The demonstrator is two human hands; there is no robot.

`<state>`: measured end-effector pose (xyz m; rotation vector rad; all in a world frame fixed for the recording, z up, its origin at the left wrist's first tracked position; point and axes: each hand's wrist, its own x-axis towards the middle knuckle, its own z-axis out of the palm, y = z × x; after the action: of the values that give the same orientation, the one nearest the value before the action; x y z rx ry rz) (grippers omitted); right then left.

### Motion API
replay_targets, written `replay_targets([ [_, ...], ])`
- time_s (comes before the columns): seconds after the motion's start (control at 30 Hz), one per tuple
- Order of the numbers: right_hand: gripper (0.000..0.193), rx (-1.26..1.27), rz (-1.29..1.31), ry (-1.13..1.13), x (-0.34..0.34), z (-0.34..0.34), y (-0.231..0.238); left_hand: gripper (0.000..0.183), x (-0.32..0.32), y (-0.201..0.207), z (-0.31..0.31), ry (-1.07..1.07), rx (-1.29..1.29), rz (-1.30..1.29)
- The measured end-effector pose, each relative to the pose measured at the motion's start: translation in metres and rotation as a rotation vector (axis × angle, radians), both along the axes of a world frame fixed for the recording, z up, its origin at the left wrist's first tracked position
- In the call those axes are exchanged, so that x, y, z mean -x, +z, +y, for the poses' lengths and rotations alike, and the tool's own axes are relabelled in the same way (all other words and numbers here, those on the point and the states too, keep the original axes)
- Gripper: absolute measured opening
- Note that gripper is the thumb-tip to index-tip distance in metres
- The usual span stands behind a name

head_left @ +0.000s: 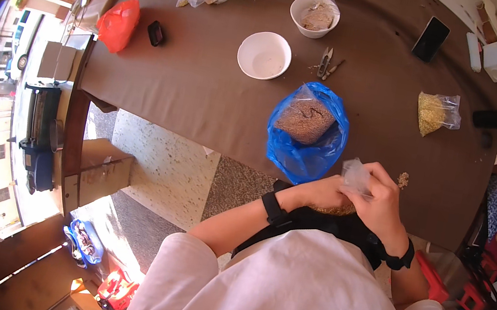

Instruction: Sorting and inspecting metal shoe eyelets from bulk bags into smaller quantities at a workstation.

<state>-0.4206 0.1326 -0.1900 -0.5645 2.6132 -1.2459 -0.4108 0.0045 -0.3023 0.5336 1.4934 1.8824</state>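
R hand point(379, 198) is pinching clear plastic bag point(355, 175) by its top, fingers clamped tog.; L hand point(329, 193) is touching it alongside, fingers partly hidden, can't tell if gripping. Blue bag point(319, 155) w/ pkt of brown grain point(304, 121) is lying just beyond L hand; sm. grain pile point(403, 179) is sitting R of R hand.

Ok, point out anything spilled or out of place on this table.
A small heap of loose tan grains lies directly on the brown table covering, just right of the bare right hand. It may be a spill, since nothing contains it.
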Motion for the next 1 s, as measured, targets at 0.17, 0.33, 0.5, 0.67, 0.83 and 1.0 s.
replay_targets([
  [0.17, 0.021, 0.037, 0.230, -0.130, -0.012, -0.027, 0.016, 0.032, -0.005, -0.009, -0.018, -0.016, -0.083, -0.218],
  [0.33, 0.038, -0.308, 0.443, 0.607, -0.024, -0.045, 0.041, 0.035, 0.016, 0.014, -0.054, -0.274, -0.073, -0.480],
  [0.5, 0.065, -0.733, 0.180, 0.678, -0.002, -0.032, 0.013, 0.033, 0.010, 0.014, -0.056, -0.283, 0.125, 0.097],
  [0.67, 0.057, -0.606, -0.186, 0.578, -0.014, -0.024, -0.002, 0.025, -0.013, 0.003, -0.055, -0.062, 0.265, 0.372],
  [0.83, 0.045, 0.504, -1.163, -0.141, -0.019, -0.023, -0.002, 0.019, -0.032, 0.006, -0.051, 0.190, 0.380, 0.320],
  [1.0, 0.047, 0.945, -1.092, -0.215, -0.028, -0.021, -0.012, 0.012, -0.025, 0.012, -0.044, 0.163, 0.210, 0.337],
])
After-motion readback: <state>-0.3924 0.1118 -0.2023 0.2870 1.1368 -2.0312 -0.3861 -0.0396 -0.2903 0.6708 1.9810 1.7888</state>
